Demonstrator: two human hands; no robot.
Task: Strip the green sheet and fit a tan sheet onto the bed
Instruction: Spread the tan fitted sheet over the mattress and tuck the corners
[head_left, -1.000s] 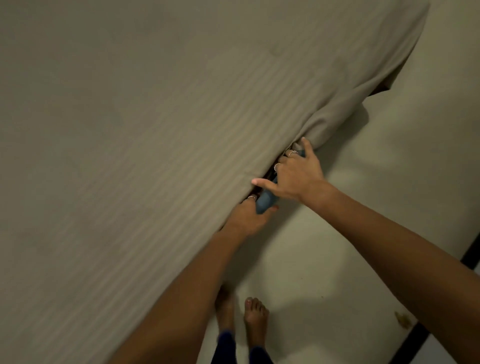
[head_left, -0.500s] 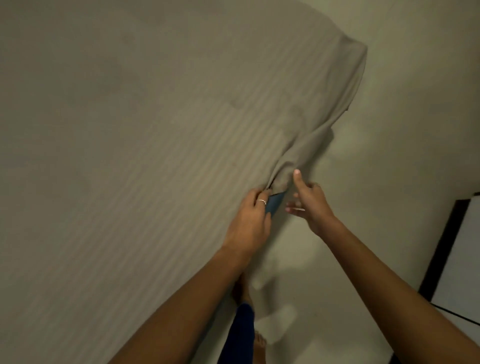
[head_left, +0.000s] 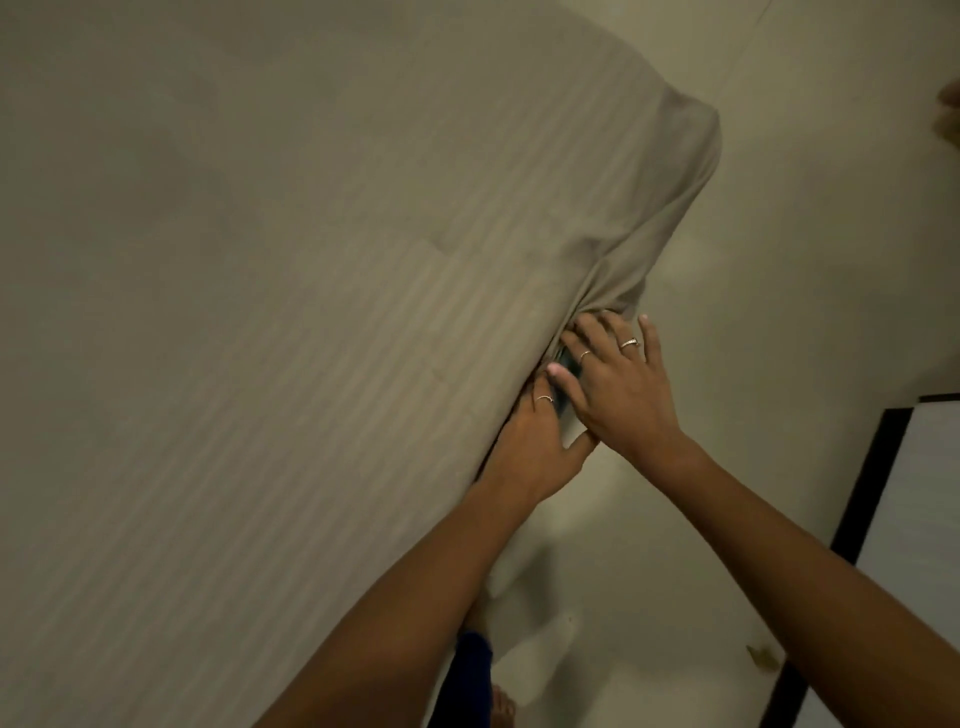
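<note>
Tucking tan striped sheet (head_left: 322, 291) along bed's right edge: left hand (head_left: 530, 447) gripping the edge beneath the fabric, right hand (head_left: 613, 384) pressing gathered folds with spread fingers.

A pale cream floor (head_left: 779, 322) fills the right side of the view, smooth and dimly lit, with soft shadows across it. At the floor's right edge stands a white panel (head_left: 914, 499) framed by a black border (head_left: 865, 483), running down toward the lower right corner. Just left of the border's lower end, a small yellowish-brown scrap (head_left: 763, 656) lies on the floor. The light is low and warm throughout.
</note>
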